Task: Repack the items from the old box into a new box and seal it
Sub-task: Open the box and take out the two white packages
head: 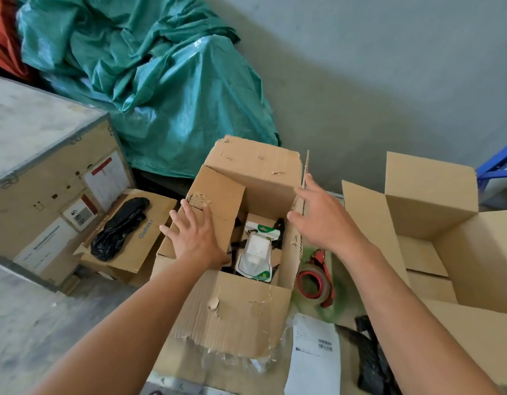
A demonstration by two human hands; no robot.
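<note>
The old box [240,315] is a worn, torn brown carton standing open in the middle. Inside it lies a white pouch with a green top [258,252] among dark items. My left hand [195,238] presses flat on the box's left flap with straight fingers. My right hand [320,220] is spread open against the box's right flap, holding nothing. The new box [434,201] is a clean carton standing open to the right. A red tape dispenser [317,277] lies between the two boxes.
A white shipping label sheet [315,354] and a black plastic bag [372,357] lie in front. On the left stand a large wooden crate [41,181] and a flat carton [143,240] bearing a black bag. A green tarp [166,81] is heaped behind. A blue rack [497,163] stands far right.
</note>
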